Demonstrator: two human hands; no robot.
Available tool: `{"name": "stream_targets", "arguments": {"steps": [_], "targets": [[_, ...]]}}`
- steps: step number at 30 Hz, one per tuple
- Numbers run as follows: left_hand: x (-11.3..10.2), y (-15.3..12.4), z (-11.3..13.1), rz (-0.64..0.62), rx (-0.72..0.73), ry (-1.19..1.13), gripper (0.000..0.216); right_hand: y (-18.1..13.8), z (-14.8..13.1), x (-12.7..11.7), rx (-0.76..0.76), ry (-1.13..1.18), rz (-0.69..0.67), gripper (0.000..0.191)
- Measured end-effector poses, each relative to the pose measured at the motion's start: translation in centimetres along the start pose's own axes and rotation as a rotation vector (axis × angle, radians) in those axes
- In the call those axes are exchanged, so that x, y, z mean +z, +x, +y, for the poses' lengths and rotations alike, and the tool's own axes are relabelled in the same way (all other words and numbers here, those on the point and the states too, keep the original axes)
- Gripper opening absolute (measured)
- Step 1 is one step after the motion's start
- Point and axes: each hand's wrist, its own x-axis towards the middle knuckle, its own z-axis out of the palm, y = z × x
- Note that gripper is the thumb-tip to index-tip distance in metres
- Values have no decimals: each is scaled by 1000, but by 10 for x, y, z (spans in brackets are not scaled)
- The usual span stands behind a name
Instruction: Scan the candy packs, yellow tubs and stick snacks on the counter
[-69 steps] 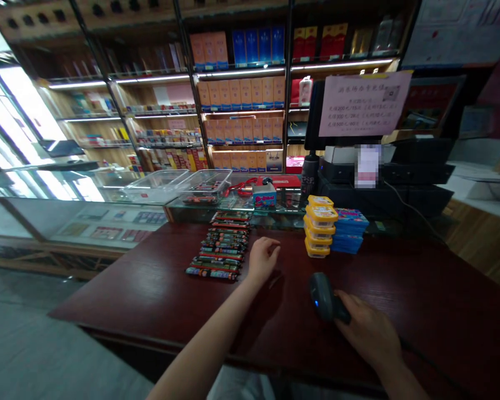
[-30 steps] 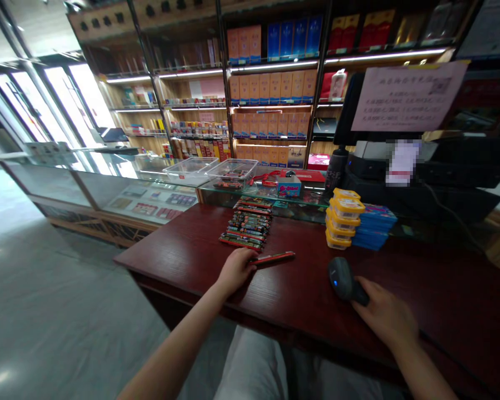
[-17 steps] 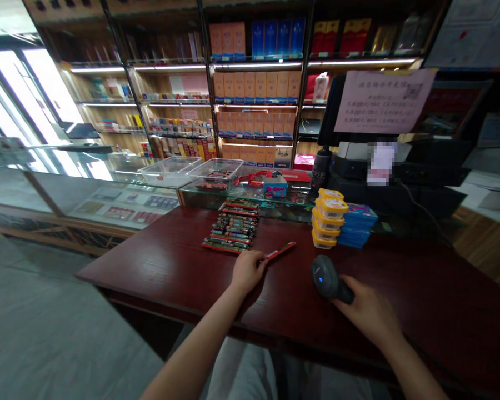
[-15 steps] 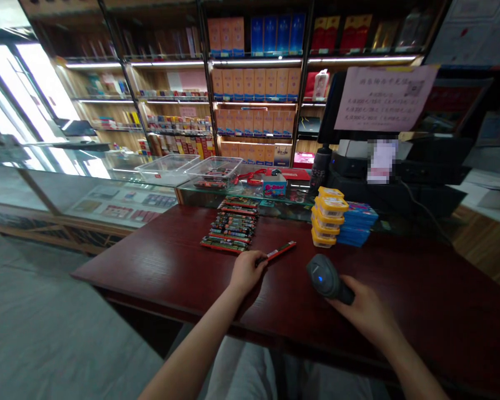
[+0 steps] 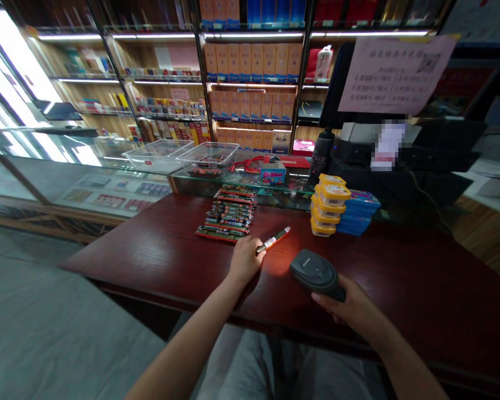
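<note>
My left hand (image 5: 246, 260) is closed on the near end of a slim stick-shaped packet (image 5: 275, 239), dark and orange with a white label. The packet lies slanted just above or on the dark red wooden desk (image 5: 158, 266); I cannot tell which. My right hand (image 5: 350, 303) grips the handle of a dark grey barcode scanner (image 5: 314, 272), its head turned toward the packet. A reddish-white light falls on the packet and the wood beside it. Beyond my left hand lies a row of several similar slim packets (image 5: 231, 214).
Yellow-lidded tubs (image 5: 331, 205) are stacked beside blue boxes (image 5: 360, 211) at the back right. A glass counter (image 5: 183, 180) carries clear plastic trays (image 5: 210, 153) and a small blue-and-pink box (image 5: 273, 172). Behind the tubs stands a monitor with a pink paper sign (image 5: 395, 75).
My right hand has brought the scanner left, closer to the packet, and its light now shows on the packet and desk. The packet has rolled to show its white label. The view has tilted down slightly.
</note>
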Motion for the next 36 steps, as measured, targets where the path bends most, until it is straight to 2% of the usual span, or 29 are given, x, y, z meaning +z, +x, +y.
{"name": "stream_targets", "arguments": {"steps": [5,8,10,13,15,19,24,36], "targets": [[-1,-1,0,-8,15,31,6,0,3,1,-15,-14,22,43],[-3,-3,1,-7,35,54,7,1,4,-3,-119,-120,83,41],[-4,-4,2,-10,43,78,5,4,4,-8,-192,-279,138,34],[-3,-2,3,-21,63,147,3,11,10,-16,-192,-642,240,26],[-2,5,3,-42,83,214,3,16,19,-20,-214,-852,307,27],[5,32,5,-128,86,300,5,24,43,-22,-317,-1036,403,32],[20,71,4,-153,79,303,12,27,61,-20,-388,-1059,491,32],[72,143,9,-127,-57,208,19,33,69,-19,-456,-977,548,28]]}}
